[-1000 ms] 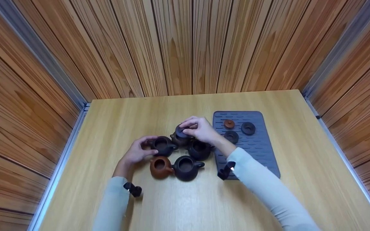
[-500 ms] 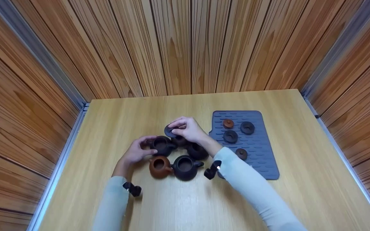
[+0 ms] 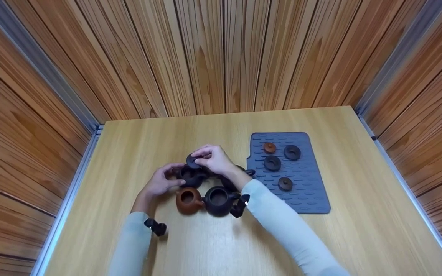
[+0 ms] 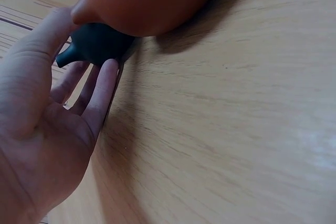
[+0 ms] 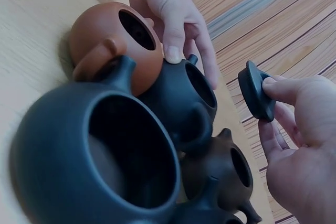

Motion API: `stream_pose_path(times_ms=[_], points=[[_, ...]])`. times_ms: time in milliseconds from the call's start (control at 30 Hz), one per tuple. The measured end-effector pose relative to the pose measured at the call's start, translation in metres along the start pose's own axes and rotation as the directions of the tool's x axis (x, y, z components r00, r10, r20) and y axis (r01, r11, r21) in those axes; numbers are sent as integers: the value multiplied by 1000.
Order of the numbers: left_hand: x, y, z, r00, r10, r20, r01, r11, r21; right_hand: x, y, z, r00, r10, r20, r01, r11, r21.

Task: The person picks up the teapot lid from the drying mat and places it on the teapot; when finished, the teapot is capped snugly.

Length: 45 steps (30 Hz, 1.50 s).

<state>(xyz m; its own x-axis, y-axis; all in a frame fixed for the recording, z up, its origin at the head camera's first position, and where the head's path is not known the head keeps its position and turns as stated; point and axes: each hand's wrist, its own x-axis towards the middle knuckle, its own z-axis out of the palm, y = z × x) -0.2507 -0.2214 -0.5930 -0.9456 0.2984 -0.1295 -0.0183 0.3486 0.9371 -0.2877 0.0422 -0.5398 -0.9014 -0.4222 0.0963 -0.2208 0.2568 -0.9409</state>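
Observation:
My left hand (image 3: 159, 182) steadies a dark open-topped teapot (image 3: 190, 177), thumb on its near side and fingers around its spout side. Just above that teapot's mouth, my right hand (image 3: 217, 160) pinches a dark round lid (image 3: 191, 161) between thumb and fingers. In the right wrist view the lid (image 5: 254, 93) is tilted on edge, apart from the pot. Nearer me stand a reddish-brown teapot (image 3: 188, 201) and a bigger dark teapot (image 3: 218, 201), both uncovered. A brown teapot (image 5: 218, 171) and another dark one (image 3: 228, 184) are partly hidden by my right arm in the head view.
On the right lies a grey ridged mat (image 3: 301, 201). It bears a small reddish lid (image 3: 269, 148), a brown lid (image 3: 285, 184) and two dark lids, one upper right (image 3: 292, 152), one at left (image 3: 272, 163). Wood-panelled walls (image 3: 205, 57) surround the table.
My right hand has carried the dark lid leftward, from over the brown teapot to over the teapot in my left hand. The left hand keeps its hold.

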Motion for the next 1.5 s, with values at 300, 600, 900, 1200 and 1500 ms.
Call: stream_pose_path(times_ms=[300, 600, 900, 1200, 1500], points=[[-1, 1, -1, 999, -36, -6, 36, 999, 4, -2, 2, 17, 999, 38, 6, -38, 999, 20], [1, -1, 1, 1000, -1, -20, 2, 1000, 23, -4, 6, 31, 1000, 26, 11, -26, 1000, 8], [8, -15, -1, 999, -39, -30, 39, 999, -6, -6, 11, 40, 1000, -3, 17, 3, 1000, -3], [0, -1, 3, 999, -23, -36, 22, 1000, -8, -9, 9, 44, 1000, -25, 12, 26, 993, -117], [-1, 1, 3, 1000, -14, -16, 13, 1000, -21, -11, 4, 42, 999, -33, 35, 40, 972, -232]])
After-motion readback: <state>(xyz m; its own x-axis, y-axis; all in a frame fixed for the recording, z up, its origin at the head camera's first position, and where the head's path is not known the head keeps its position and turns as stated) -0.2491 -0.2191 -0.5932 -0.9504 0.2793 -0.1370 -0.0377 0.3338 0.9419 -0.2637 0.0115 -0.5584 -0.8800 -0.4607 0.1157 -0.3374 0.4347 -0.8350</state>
